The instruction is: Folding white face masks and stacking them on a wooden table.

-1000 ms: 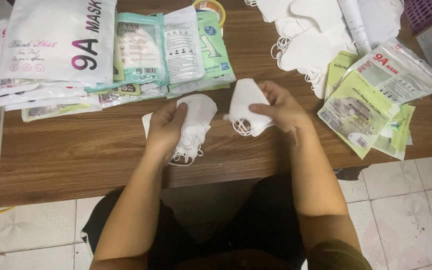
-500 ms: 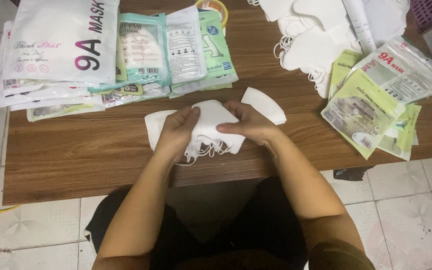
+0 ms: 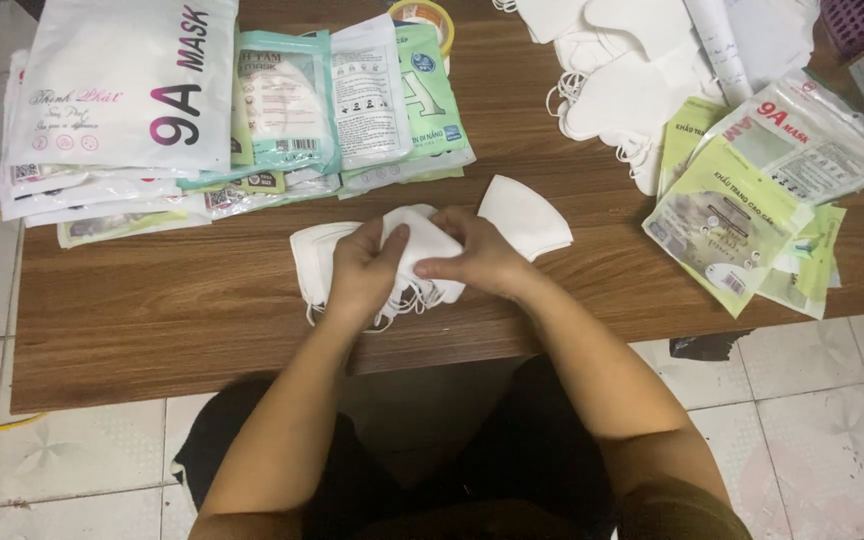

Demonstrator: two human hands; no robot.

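Note:
At the front middle of a low wooden table (image 3: 172, 300), my left hand (image 3: 362, 275) and my right hand (image 3: 477, 260) both grip a small stack of white folded face masks (image 3: 422, 248). Their ear loops dangle below my fingers. One white mask (image 3: 310, 258) pokes out from under my left hand on the table. Another single white mask (image 3: 524, 215) lies flat just right of my right hand, apart from it.
Piles of packaged masks in white and green bags (image 3: 202, 110) fill the table's back left. Loose white masks (image 3: 622, 90) are heaped at the back right, with yellow-green packets (image 3: 742, 210) at the right edge. A tape roll (image 3: 422, 15) sits at the back. Tiled floor surrounds the table.
My right hand brought a white mask from the right onto the stack under my left hand; both hands now hold the stack together. One mask was left lying to the right.

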